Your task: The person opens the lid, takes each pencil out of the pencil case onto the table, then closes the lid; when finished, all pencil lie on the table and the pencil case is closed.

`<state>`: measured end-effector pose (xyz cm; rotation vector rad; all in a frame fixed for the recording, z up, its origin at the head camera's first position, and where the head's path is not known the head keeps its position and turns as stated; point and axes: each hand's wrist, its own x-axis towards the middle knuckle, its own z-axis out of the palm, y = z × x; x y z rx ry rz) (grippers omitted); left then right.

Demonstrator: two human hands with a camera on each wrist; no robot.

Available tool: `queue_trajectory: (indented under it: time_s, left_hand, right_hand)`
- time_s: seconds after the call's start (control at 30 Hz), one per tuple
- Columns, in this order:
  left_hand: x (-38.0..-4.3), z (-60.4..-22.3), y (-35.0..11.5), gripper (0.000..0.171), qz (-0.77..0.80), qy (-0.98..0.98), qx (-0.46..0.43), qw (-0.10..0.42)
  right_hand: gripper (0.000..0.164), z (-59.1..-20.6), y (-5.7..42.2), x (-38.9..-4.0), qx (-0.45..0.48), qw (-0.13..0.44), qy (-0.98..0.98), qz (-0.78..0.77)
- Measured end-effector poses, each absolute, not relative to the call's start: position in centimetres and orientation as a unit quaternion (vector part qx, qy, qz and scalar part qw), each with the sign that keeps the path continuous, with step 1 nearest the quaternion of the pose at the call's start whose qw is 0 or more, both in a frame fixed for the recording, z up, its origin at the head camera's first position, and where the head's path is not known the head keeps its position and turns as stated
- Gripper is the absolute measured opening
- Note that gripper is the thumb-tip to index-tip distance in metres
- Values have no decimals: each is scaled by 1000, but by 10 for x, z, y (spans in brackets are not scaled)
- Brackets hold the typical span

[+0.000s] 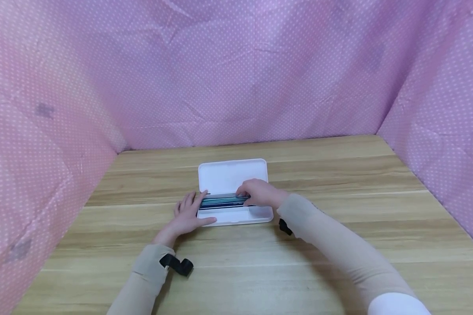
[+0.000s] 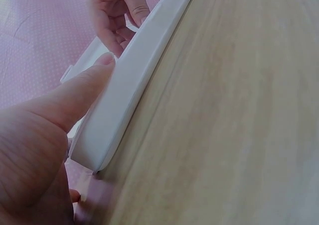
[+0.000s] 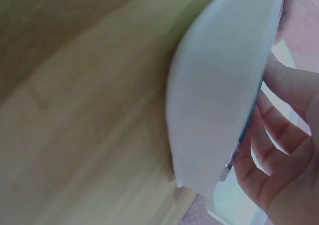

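Observation:
An open white pencil case (image 1: 235, 218) lies on the table, its lid (image 1: 220, 177) folded back on the far side. Dark blue and teal pencils (image 1: 220, 202) lie lengthwise in it. My left hand (image 1: 187, 215) is spread at the case's left end, fingers fairly straight, the thumb resting along the front rim and the forefinger near the back left corner. My right hand (image 1: 262, 193) reaches over the right part from behind; its thumb and bent fingers pinch the pencils. The right wrist view shows these fingers (image 3: 269, 145) at a teal pencil with a silvery end.
The wooden table (image 1: 339, 188) extends around the case on all sides. Pink dotted cloth (image 1: 236, 78) hangs behind it and along both sides. A black wrist strap piece (image 1: 176, 264) sticks out from the left wrist, close above the tabletop.

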<state>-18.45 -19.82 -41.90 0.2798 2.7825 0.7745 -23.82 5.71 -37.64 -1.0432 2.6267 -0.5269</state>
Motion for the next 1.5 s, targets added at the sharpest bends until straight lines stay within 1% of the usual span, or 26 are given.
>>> queue_trajectory:
  time_s: [0.3,0.57,0.77,1.17,1.5]
  left_hand:
    - [-183,-418,-197,96,260,953,95,118]
    - [-182,-418,-196,96,259,954,94,114]
    - [-183,-418,-196,94,258,955,93,112]
    - [-182,-418,-196,93,259,955,90,111]
    - [-181,-418,-196,93,260,955,89,109]
  right_hand:
    - [31,-381,61,-243,-374,139,890,-221]
    - [26,-377,59,-240,-380,155,887,-211]
    - [25,-374,57,-238,-375,163,889,-206]
    - [25,-372,59,-239,-382,146,891,-196]
    - [26,-361,62,-229,-366,150,900,-183]
